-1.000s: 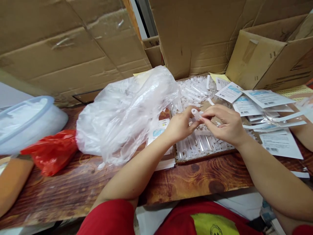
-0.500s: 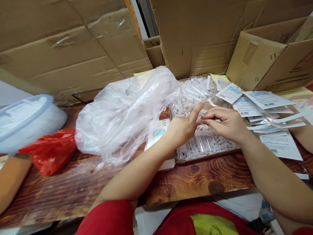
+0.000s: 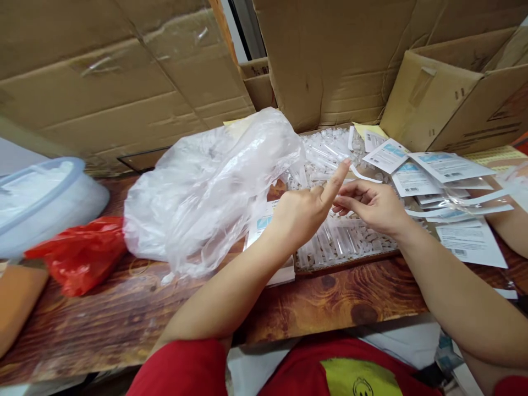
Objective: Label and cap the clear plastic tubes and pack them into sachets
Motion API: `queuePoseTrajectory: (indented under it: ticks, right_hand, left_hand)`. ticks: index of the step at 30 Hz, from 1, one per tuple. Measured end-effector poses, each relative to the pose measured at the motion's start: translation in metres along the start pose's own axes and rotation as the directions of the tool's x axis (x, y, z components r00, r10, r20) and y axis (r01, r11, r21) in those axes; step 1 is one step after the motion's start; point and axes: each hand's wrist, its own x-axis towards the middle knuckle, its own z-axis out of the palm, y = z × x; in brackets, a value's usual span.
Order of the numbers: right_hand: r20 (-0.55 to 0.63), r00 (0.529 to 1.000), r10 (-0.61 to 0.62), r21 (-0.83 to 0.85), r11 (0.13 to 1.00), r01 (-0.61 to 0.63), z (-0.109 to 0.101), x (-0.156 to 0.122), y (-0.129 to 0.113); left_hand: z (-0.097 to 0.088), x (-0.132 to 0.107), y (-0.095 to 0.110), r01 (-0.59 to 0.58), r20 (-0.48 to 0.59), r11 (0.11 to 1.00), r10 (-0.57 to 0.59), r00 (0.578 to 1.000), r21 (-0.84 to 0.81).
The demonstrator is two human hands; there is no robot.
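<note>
My left hand (image 3: 303,214) is over the shallow cardboard tray (image 3: 350,263), its index finger stretched out and the other fingers curled in. Close against it, my right hand (image 3: 377,204) pinches thumb and fingertips together. Whatever lies between the two hands is too small and too covered to make out. Below them the tray holds clear plastic tubes (image 3: 336,239) in a row and many small whitish pieces (image 3: 373,242). More clear tubes (image 3: 328,151) lie at the tray's far end. A curved white strip (image 3: 365,175) rests just beyond my right hand.
A crumpled clear plastic bag (image 3: 206,192) covers the table left of the tray, beside printed cards (image 3: 264,223). Farther left are a red bag (image 3: 86,256) and a blue-rimmed basin (image 3: 78,187). Printed packets (image 3: 454,168) pile up at right, near another person's arm (image 3: 511,225). Cardboard boxes (image 3: 437,99) stand behind.
My hands have drawn closer together, and the small clear piece seen between them is now hidden. My left index finger points up a little higher. The view has shifted slightly.
</note>
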Motion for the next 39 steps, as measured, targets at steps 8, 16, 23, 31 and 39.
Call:
queuePoseTrajectory:
  ticks: [8,16,23,31,39]
  right_hand:
    - [-0.149,0.977,-0.149,-0.001,0.989,0.151,-0.006,-0.007,-0.017]
    - [-0.138,0.987,-0.084,0.258,0.959,0.118,-0.006,0.002,-0.007]
    - [-0.315,0.933,-0.175,0.167,0.957,0.236,0.006,-0.005,-0.006]
    - [-0.332,0.941,0.065,0.418,0.905,0.085,0.021,-0.014,-0.012]
    - [-0.218,0.97,0.112,0.312,0.949,-0.039,0.009,-0.007,-0.022]
  left_hand:
    - [-0.007,-0.001,-0.028,-0.013,-0.158,0.845,-0.085,0.984,-0.534]
    - [0.009,0.007,-0.033,0.039,0.044,0.412,0.003,0.999,-0.91]
    - [0.007,0.006,-0.024,0.016,-0.005,0.525,-0.039,0.999,-0.851]
    - [0.003,-0.003,-0.013,-0.086,-0.219,0.813,-0.053,0.974,-0.576]
    - [0.016,-0.001,-0.006,-0.067,-0.307,0.854,-0.112,0.945,-0.517]
